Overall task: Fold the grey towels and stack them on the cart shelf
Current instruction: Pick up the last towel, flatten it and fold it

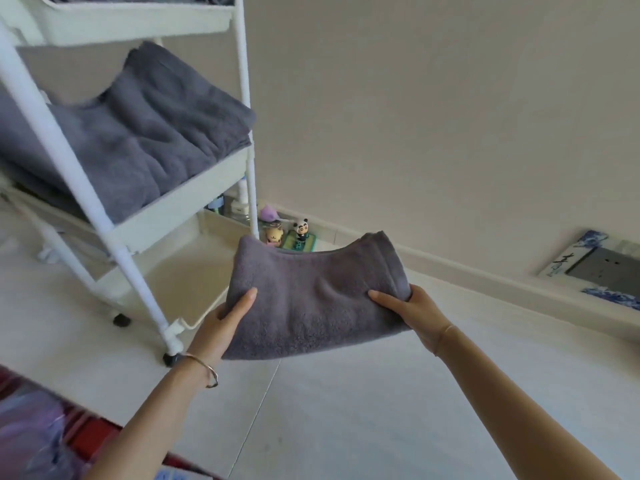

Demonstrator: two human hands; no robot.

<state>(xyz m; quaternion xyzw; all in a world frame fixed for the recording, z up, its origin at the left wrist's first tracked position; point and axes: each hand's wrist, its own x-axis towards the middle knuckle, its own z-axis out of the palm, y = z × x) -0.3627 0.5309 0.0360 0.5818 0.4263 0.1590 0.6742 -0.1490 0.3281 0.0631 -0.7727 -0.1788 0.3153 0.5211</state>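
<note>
While I hold it out before me, item one, the folded grey towel (318,299), sags between both hands above the tiled floor (346,410), just right of the cart (69,161).

Left hand (221,323): thumb on top, fingers tucked underneath, gripping the towel's left edge; thin bracelet (207,370) at the wrist.

Right hand (412,313): thumb on top, gripping the right edge.

Cart, white, tiered. Middle shelf (180,202): stack of folded grey towels (138,133) lying over its rim. Top shelf (138,26): grey cloth, mostly cut off.

Small toy figures (301,230): against the wall, beyond the towel.
</note>
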